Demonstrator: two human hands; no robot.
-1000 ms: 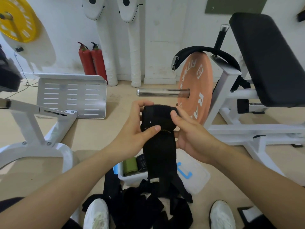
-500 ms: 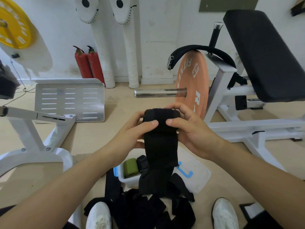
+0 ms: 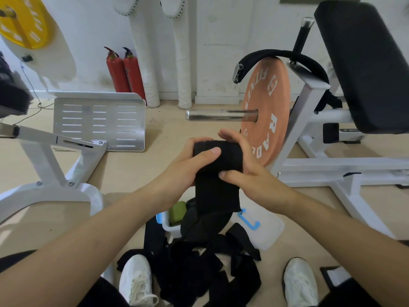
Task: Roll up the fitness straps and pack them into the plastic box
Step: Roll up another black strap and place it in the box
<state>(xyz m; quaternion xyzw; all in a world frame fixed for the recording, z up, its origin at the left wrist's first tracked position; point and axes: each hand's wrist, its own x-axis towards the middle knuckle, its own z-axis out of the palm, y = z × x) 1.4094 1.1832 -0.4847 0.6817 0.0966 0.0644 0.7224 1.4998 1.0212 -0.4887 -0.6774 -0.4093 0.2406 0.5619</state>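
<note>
A wide black fitness strap (image 3: 218, 187) is partly wound into a roll at chest height; its loose tail hangs down to a pile of black straps (image 3: 199, 267) on the floor between my shoes. My left hand (image 3: 188, 167) grips the roll's left end, thumb across the top. My right hand (image 3: 245, 171) grips the right end, thumb under the roll. Below them a white plastic box (image 3: 170, 229) holds a rolled green strap (image 3: 177, 212) and a dark roll, partly hidden by the hanging strap.
The box's clear lid (image 3: 263, 229) with blue clips lies right of the box. An orange weight plate (image 3: 265, 120) on a steel bar and a white bench frame (image 3: 332, 167) stand right. A white machine leg (image 3: 44, 173) and a perforated metal plate (image 3: 99, 120) stand left.
The roll has grown thicker as both hands turned it, and the hanging tail has shortened. My thumbs shifted, the right one moving under the roll.
</note>
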